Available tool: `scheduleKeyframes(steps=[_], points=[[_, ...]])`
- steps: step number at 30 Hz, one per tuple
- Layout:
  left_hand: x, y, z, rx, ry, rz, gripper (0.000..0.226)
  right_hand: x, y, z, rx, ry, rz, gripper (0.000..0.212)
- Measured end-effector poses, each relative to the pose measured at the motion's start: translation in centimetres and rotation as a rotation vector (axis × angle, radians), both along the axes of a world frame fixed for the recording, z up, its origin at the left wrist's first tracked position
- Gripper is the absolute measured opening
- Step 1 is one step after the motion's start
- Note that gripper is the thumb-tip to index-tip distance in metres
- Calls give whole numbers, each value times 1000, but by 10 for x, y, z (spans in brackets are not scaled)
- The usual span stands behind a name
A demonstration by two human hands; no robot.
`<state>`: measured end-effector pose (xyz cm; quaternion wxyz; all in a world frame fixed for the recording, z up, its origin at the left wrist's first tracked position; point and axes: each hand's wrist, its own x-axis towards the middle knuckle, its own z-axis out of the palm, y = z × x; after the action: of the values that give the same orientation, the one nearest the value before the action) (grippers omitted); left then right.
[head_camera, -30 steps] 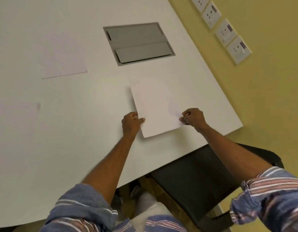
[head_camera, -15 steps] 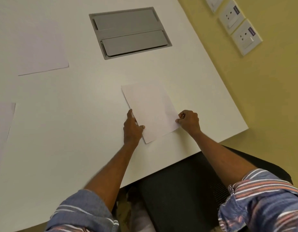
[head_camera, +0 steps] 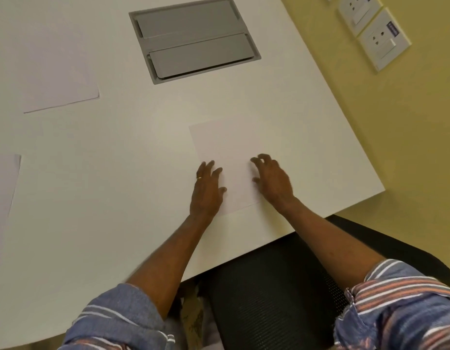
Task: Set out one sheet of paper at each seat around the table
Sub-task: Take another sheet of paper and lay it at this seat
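White table [head_camera: 112,203] fills most of your view, with a yellow wall [head_camera: 408,152] along its 3 o'clock side.

- Sheet [head_camera: 226,145] lies flat on the table, dead ahead of you and near the table's 6 o'clock edge.
- Chair [head_camera: 282,286], black, is at 6 o'clock from the sheet, with its front partly under the table.
- Your left hand [head_camera: 206,190] is palm down on the sheet's 9 o'clock edge, fingers straight and slightly spread. It grips nothing. There is a ring [head_camera: 199,177] on one finger.
- Your right hand [head_camera: 274,183] is palm down at the sheet's 3 o'clock edge, fingers loosely bent and spread, and it holds nothing. Can't tell whether the tips touch the paper or sit just above it.
- Second sheet [head_camera: 59,72] lies flat at 10 o'clock from the first, well apart.
- Third sheet [head_camera: 1,198] is at 9 o'clock, cut off by the frame edge.
- Grey hatch [head_camera: 193,39] is set in the tabletop at 12 o'clock from the sheet, both flaps closed.
- Sockets [head_camera: 383,44] are on the wall at 2 o'clock.
- Your striped sleeves [head_camera: 123,317] are rolled up, forearms bare.
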<state>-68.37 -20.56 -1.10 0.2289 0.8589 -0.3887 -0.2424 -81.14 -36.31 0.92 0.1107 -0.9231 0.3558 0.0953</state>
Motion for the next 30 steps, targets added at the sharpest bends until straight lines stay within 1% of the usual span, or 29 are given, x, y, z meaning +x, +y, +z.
scheduleKeyframes(steps=[2,4,7,9,11,22,30], points=[[-2,-6,-2,10,-40,-102,60,7,8,-7,155,17,-9,67],[-5,-11,-5,58,-73,-233,67,9,12,-12,238,60,-31,73],[-6,-18,-10,168,-96,-376,83,10,11,-17,243,64,-28,75],[-6,-22,-13,242,-92,-427,89,9,7,-18,243,60,-23,76],[-6,-24,-14,273,-78,-436,91,9,3,-18,250,61,-15,77],[-16,-38,-15,261,-25,-347,94,11,-13,-19,235,76,44,79],[-12,-42,-14,309,-36,-377,97,12,-9,-18,229,66,8,79]])
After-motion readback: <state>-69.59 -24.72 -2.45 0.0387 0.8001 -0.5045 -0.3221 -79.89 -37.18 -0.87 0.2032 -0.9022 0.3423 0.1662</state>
